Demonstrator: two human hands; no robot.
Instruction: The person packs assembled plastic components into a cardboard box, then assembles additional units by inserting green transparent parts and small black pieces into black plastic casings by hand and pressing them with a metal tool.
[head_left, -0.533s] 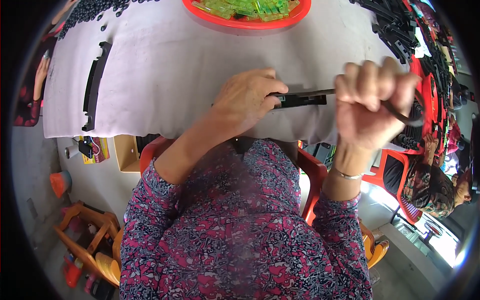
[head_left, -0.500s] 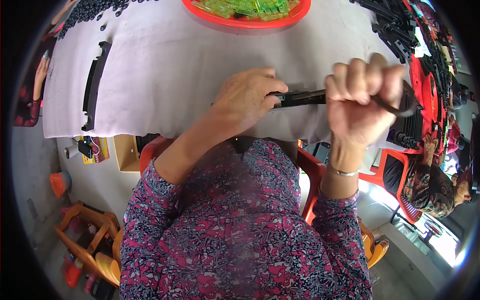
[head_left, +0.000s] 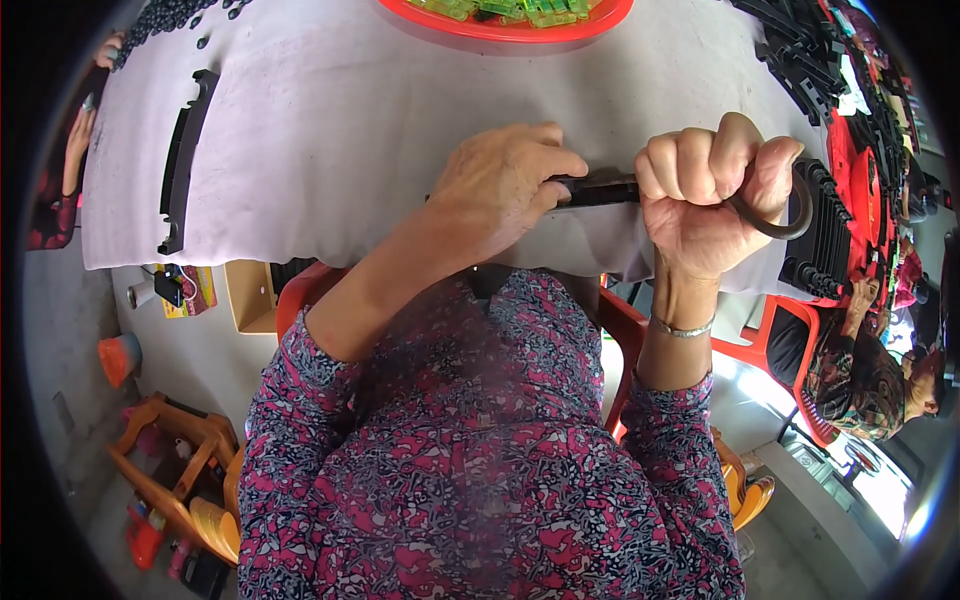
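My left hand [head_left: 505, 180] is closed around the left part of a long black plastic strip [head_left: 598, 198], lying along the near side of the table. In my right hand [head_left: 705, 190], a fist, is what looks like a pair of dark metal scissors [head_left: 803, 215]. One ring handle sticks out on the fist's right side, and the blade end points left over the strip toward my left fingers. Where tip and strip meet is hidden by those fingers. A similar notched black strip [head_left: 187, 160] lies apart on the left of the table.
A red tray [head_left: 500, 32] of clear yellow-green pieces stands at the far side. Small black beads [head_left: 172, 14] are heaped far left. Black strips [head_left: 815, 220] are stacked at right, with more black parts [head_left: 800, 60] beyond. Other people sit at both sides.
My right fist has shifted slightly left and turned, and its ring handle now shows more fully. My left hand stays on the strip, nearly in place. The whole view has shifted a little.
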